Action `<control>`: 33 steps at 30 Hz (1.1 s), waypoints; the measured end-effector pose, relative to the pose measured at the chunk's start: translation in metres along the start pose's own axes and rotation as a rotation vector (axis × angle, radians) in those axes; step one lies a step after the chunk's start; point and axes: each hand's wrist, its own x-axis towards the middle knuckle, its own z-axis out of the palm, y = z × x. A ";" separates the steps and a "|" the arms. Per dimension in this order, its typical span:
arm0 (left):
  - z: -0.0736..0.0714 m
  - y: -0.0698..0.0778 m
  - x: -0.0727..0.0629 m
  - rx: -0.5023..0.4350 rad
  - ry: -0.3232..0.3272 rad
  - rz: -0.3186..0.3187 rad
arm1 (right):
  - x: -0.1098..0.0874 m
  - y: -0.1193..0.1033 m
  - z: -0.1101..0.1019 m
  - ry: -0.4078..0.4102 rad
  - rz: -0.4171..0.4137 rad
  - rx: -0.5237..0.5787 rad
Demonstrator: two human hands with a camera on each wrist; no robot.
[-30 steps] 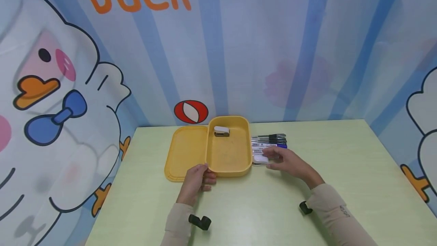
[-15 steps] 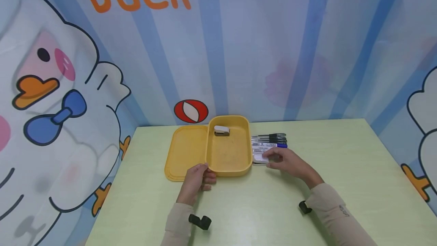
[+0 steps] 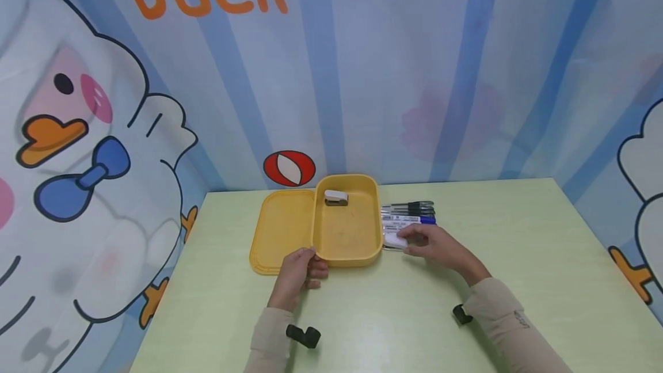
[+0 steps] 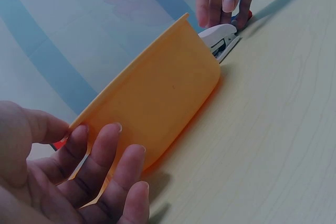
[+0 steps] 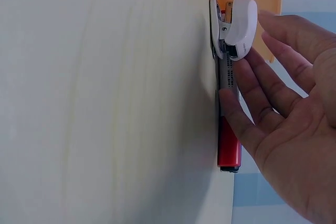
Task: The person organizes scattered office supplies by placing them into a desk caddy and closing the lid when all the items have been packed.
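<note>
The left hand was closed at the thumb and forefinger, pinching the rim of the yellow box at its near left corner. Its remaining fingers were loosely bent beside the box's outer wall. The right hand was partly open, its fingers bent and somewhat spread, with the fingertips at the outside stapler, a white one. I could not tell whether they gripped it or merely touched it.

That stapler sat just right of the yellow box, at the near end of a row of writing things. In the right wrist view a red-ended marker lay alongside it, just beyond. Farther along the row came a blue-capped marker, then several black pens side by side at the far end.

The yellow box was open at the top and stood on the bench. Inside it, towards the far left corner, was the inside stapler, with a white top and a dark lower part. The rest of the box's floor was bare. A flat yellow lid lay on the bench along the box's left side.
</note>
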 end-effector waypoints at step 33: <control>0.000 0.001 0.000 -0.003 0.004 -0.015 | 0.007 -0.003 0.017 0.096 0.000 -0.095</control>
